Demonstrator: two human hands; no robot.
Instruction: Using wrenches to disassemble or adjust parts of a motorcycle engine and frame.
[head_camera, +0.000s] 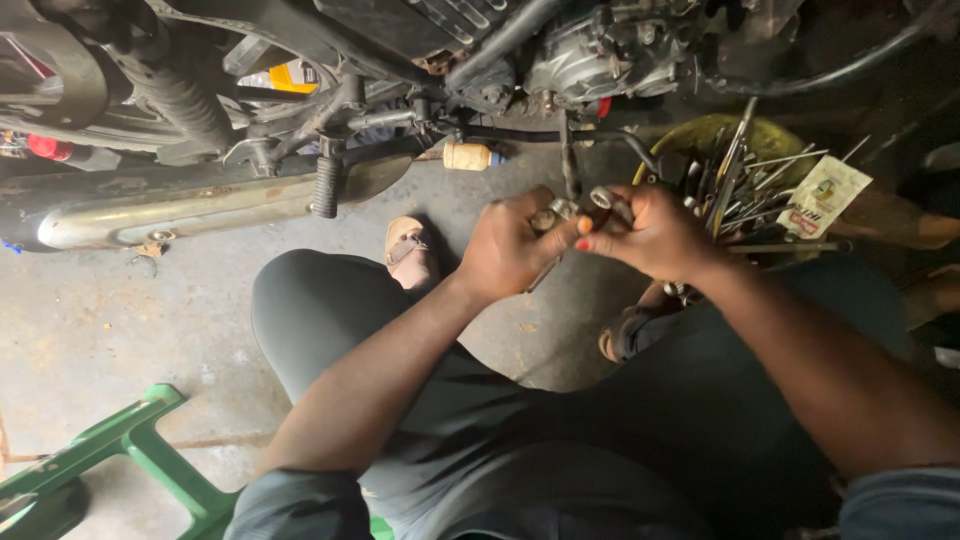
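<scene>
Fitting, seemingly, a socket (602, 197) onto a wrench (556, 215); left hand (510, 245) grips wrench; right hand (650, 235) pinches socket; next: seat squarely.

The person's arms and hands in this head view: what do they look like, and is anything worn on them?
Both forearms are bare. The left hand and right hand wear no gloves, and no watch or bracelet shows at the wrists. Some fingernails are painted orange-red. Short sleeves of grey-blue cloth end near the elbows at the bottom of the picture.
</scene>
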